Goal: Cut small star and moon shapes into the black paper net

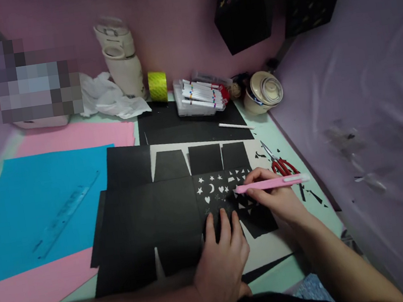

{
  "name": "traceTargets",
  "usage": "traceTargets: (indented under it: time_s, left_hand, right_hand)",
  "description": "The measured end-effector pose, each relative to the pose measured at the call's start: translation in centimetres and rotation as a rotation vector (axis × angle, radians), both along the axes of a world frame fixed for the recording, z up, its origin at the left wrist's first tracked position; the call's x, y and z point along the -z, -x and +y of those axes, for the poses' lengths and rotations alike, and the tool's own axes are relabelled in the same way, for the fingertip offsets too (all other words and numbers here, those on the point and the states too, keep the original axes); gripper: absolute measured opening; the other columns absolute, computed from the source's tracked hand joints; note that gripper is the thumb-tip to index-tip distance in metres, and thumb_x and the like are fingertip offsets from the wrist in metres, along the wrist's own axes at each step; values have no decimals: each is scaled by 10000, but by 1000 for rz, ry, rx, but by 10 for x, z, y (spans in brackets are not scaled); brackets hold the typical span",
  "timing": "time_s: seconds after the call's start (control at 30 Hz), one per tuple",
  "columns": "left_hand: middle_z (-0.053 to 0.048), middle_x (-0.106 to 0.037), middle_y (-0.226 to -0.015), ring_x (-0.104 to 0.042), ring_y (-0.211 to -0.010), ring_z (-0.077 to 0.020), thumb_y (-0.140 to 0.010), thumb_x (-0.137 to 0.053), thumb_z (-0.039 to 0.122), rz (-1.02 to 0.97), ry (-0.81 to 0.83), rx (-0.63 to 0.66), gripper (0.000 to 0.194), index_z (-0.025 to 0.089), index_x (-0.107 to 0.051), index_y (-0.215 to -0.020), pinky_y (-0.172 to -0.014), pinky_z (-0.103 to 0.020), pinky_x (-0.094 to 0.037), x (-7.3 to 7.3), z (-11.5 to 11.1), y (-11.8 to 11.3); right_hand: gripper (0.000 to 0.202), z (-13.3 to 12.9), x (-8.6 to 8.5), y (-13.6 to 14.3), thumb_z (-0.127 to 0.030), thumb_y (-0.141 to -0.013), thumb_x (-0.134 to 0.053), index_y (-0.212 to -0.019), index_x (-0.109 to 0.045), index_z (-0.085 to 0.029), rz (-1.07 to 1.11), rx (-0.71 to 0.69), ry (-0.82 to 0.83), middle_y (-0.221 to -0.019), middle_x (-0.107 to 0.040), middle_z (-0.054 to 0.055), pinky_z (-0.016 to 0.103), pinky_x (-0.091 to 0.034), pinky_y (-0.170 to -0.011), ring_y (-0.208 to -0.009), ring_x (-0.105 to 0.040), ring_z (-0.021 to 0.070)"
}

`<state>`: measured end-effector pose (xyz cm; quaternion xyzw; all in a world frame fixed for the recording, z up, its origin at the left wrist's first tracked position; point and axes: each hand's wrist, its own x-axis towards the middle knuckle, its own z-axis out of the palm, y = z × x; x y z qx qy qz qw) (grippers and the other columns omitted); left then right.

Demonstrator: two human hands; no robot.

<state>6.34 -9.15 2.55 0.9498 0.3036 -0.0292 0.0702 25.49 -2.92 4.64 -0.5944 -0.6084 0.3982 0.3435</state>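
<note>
Black card (pixel 175 204) lies flat, with folded sections and slits between its flaps. White stars, hearts and a moon show through cut-outs in one panel, and triangular cut-outs fill the panel beside it. My right hand (pixel 273 196) grips a slim pink craft knife (pixel 266 184), its tip pointing left at the card near the cut-outs. Whether the tip touches the card I cannot tell. With fingers spread, my left hand (pixel 224 247) presses on the card just below the star-and-heart panel. A few faint outlined stars sit above its fingertips.
Red-handled scissors (pixel 282 164) and black scraps lie at the right. Behind are a white pen (pixel 236 126), a box of markers (pixel 199 96), yellow tape (pixel 158 87), a bottle (pixel 124 67) and a lidded pot (pixel 257 98). A clear ruler (pixel 68 214) rests on blue sheet (pixel 16 197).
</note>
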Motion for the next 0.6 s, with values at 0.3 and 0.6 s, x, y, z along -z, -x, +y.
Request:
traceTargets:
  time_s: [0.3,0.6]
  left_hand:
    - [-169,-409,-1505,-309,-1360,-452,-716,-599,753,-10,32,-13,859,207,-534,-1376,-1020,-733,-287,3,-2,-1]
    - [-171,-414,-1497,-297,-1361,-450,-717,-588,761,-9,21,-18,853,215,-539,-1371,-1020,-738,-281,6,-3,-3]
  right_hand:
    - [100,-2,27,15,-230,-808,-619,-727,-566,-208,-92,-32,-109,-706,-632,4,276,-455,-598,-655,-580,152]
    - [73,-3,29,13,-225,-803,-620,-752,-570,-208,-119,-76,-93,-728,-642,12,283,-464,-611,-675,-598,162]
